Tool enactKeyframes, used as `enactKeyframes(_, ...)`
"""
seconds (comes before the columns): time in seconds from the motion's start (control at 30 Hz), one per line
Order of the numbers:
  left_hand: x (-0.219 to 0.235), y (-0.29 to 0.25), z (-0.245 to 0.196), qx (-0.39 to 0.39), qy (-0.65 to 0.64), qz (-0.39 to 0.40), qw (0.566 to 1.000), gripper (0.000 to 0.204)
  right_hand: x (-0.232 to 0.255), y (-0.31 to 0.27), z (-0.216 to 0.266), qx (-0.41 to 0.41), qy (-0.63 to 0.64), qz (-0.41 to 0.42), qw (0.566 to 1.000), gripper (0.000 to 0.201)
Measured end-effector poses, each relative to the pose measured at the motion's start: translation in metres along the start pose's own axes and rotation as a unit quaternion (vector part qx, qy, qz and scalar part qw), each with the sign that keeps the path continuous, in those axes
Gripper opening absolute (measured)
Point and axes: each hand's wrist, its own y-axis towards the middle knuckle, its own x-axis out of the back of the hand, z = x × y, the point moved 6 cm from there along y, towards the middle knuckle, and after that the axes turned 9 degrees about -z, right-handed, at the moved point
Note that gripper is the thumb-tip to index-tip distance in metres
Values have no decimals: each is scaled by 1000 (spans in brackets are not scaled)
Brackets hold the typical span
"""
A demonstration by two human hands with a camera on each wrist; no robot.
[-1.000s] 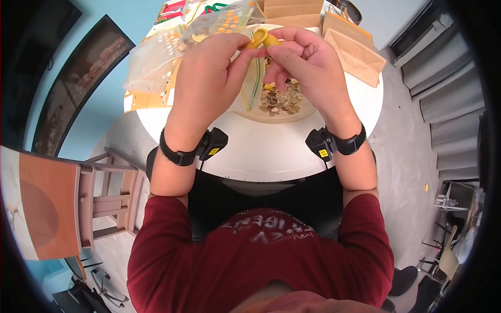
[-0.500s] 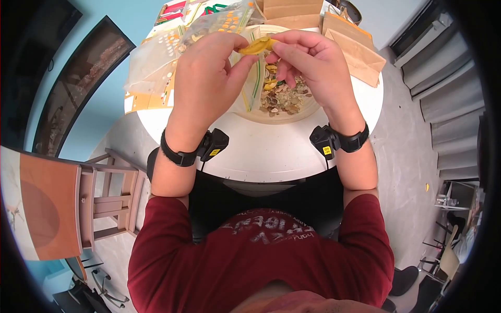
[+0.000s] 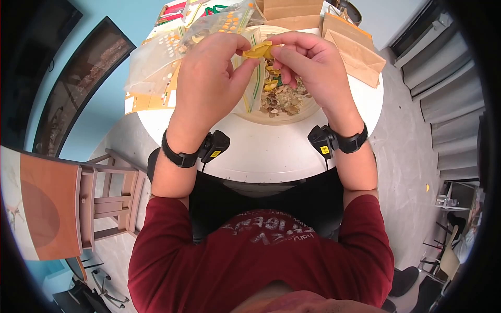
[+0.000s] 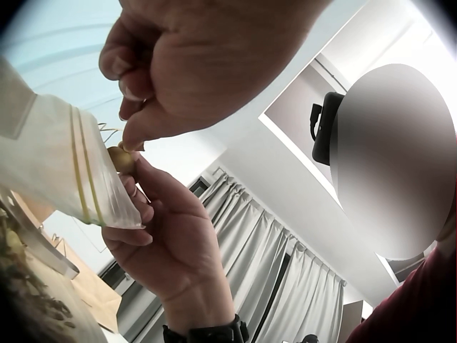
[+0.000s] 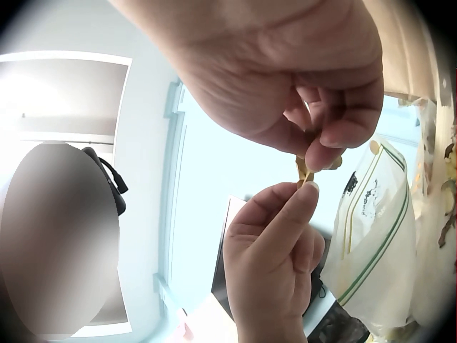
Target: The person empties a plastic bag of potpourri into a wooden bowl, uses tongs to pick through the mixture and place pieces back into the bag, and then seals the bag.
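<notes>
Above the bowl, my left hand (image 3: pixel 209 78) pinches one end of a yellow boat-shaped piece (image 3: pixel 258 50) between thumb and index finger. The thumb and index finger of my right hand (image 3: pixel 315 65) pinch its other end. In the left wrist view a small rounded dull-gold part (image 4: pixel 122 160) shows between the fingertips. The right wrist view shows the piece (image 5: pixel 303 171) largely covered by fingers. Below lies a pale round bowl (image 3: pixel 282 122) with brown and tan flat bits (image 3: pixel 284 103) and more yellow pieces (image 3: pixel 271 85). A clear zip bag (image 3: pixel 254 93) stands at the bowl's left side.
Brown paper bags (image 3: pixel 356 55) stand at the back right of the round white table (image 3: pixel 250 151). Clear bags with orange and white dots (image 3: pixel 156 65) lie at the back left, near a green item (image 3: pixel 215 9). A wooden chair (image 3: pixel 112 201) stands left of the table.
The yellow piece has turned between my fingers, from its round rim showing to a long curved side. My right hand has shifted slightly; the left stays nearly in place.
</notes>
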Motion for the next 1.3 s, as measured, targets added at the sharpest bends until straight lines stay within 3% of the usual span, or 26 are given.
enactKeyframes(0.33,0,0,0,-3,-14,-13,1000,19,3,0,3,-16,-8,-2,1000,19)
enactKeyframes(0.53,1,-2,4,6,-30,-26,999,21,10,1,7,32,110,-51,992,10)
enactKeyframes(0.73,1,-2,3,-5,-34,-32,999,22,5,-1,10,40,47,-4,998,8)
enactKeyframes(0.97,3,-1,1,-21,-33,-39,998,26,1,-2,8,8,65,10,998,10)
enactKeyframes(1.3,-6,-4,7,51,-109,-14,993,23,-6,-5,8,-5,51,9,999,12)
